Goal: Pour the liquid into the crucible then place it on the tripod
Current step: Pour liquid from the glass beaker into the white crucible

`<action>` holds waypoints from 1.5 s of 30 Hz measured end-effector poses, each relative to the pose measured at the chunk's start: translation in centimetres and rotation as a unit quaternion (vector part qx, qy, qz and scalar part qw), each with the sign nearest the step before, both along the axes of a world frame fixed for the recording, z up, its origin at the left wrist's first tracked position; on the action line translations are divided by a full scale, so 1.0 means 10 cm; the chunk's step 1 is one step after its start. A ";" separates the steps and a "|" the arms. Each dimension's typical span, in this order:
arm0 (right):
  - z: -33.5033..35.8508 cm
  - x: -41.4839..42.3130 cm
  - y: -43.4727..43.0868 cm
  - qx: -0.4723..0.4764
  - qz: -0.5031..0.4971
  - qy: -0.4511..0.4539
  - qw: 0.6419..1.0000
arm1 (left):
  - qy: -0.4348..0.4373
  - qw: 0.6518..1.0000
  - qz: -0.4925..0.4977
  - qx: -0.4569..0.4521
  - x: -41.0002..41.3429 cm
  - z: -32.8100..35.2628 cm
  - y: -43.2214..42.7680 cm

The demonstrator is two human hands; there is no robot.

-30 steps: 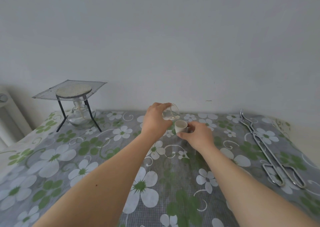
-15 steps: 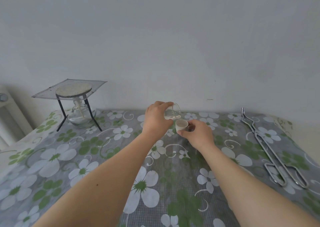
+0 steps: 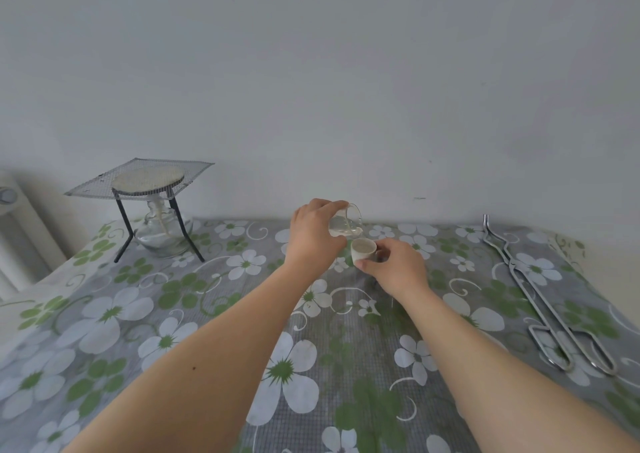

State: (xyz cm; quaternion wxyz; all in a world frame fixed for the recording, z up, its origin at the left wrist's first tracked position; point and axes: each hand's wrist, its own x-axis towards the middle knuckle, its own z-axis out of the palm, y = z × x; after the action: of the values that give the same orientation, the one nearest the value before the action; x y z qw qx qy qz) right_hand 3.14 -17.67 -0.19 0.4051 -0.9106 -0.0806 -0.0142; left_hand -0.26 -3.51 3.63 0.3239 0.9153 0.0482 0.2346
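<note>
My left hand [image 3: 313, 236] grips a small clear glass beaker [image 3: 347, 225], tilted to the right with pale liquid pooled at its lip. Directly under that lip stands a small white crucible [image 3: 362, 249] on the flowered tablecloth, and my right hand [image 3: 394, 267] holds it between thumb and fingers. Liquid shows inside the crucible. At the far left stands a black tripod [image 3: 125, 225] topped by a wire gauze [image 3: 138, 178] with a round pale pad at its centre.
A glass spirit lamp [image 3: 162, 233] sits under the tripod. Long metal crucible tongs [image 3: 543, 297] lie along the right side of the table. A white wall rises just behind the table. A white radiator [image 3: 14, 231] is at the left edge.
The beaker has tipped further toward the crucible and its lip has come down over the rim. Both hands have stayed in much the same place on the table.
</note>
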 end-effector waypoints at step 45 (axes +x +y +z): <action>0.12 -0.03 -0.16 -0.013 -0.009 0.022 1.000 | 0.099 0.955 0.098 -0.261 -0.05 -0.24 0.29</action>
State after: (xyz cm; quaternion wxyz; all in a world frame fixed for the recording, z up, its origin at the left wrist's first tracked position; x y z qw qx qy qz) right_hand 2.81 -19.30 1.00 0.3952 -0.9164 -0.0634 0.0030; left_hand -0.75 -0.59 1.18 0.5205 0.8083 0.2287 0.1528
